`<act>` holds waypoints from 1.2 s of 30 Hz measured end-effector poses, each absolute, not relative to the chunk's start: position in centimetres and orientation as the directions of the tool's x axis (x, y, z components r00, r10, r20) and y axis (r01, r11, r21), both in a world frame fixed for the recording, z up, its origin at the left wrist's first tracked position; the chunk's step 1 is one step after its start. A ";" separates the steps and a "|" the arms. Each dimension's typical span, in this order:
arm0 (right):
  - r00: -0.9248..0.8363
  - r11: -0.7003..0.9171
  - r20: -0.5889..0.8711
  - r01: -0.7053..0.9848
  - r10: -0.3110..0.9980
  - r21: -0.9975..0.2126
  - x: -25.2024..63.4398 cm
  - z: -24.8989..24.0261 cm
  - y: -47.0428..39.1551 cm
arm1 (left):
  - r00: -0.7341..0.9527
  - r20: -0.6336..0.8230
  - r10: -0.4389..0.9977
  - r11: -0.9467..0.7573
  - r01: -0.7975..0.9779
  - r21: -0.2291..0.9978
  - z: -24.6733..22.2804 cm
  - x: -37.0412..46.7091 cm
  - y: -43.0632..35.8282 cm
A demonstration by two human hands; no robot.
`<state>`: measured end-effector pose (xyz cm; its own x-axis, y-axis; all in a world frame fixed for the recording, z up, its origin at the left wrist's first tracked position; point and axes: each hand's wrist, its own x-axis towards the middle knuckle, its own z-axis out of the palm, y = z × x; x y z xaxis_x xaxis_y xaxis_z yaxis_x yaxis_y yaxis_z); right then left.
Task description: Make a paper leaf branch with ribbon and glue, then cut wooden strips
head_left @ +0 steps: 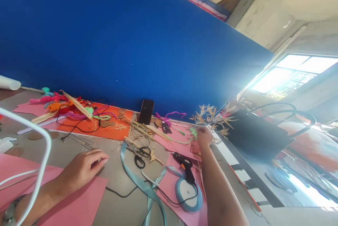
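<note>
My left hand [84,168] hovers over the grey table beside a pink sheet [87,197], its fingers curled together with nothing visible in them. Farther off, my right hand [204,136] reaches to the back right, fingers closed at the base of a dried, straw-coloured leafy sprig [210,115]. Light green fuzzy yarn [193,133] lies right beside that hand. What the right fingers hold is hidden. Below it are a black glue gun [185,166] and a roll of light blue ribbon [188,194]. Black-handled scissors [139,161] lie between the hands.
A phone [146,111] leans on the blue wall panel [132,42]. An orange sheet [124,130] bears yarn, husks and cables at the back left. A white curved tube [47,145] crosses the left side. A black bag [256,134] stands at right. Ribbon and a cord cross the front.
</note>
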<state>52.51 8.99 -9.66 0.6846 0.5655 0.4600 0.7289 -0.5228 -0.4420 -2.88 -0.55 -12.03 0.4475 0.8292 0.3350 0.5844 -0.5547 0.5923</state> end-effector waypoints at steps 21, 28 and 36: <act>0.658 -0.514 0.399 0.750 0.638 -0.415 53.4 -11.2 9.7 | 0.443 0.330 0.834 -0.547 0.581 0.602 -11.9 -2.6 -0.6; 0.658 -0.513 0.399 0.751 0.639 -0.416 53.5 -11.7 9.9 | 0.451 0.324 0.832 -0.549 0.581 0.601 -11.9 -2.6 -0.6; 0.662 -0.571 0.289 0.746 0.692 -0.343 53.8 -10.4 10.6 | 0.453 0.305 0.838 -0.537 0.587 0.606 -12.0 -2.5 -0.6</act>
<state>53.83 10.55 -10.43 0.6616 0.6921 0.2885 0.7463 -0.5705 -0.3428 -2.51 -0.60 -12.03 0.4526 0.8381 0.3046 0.5869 -0.5371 0.6059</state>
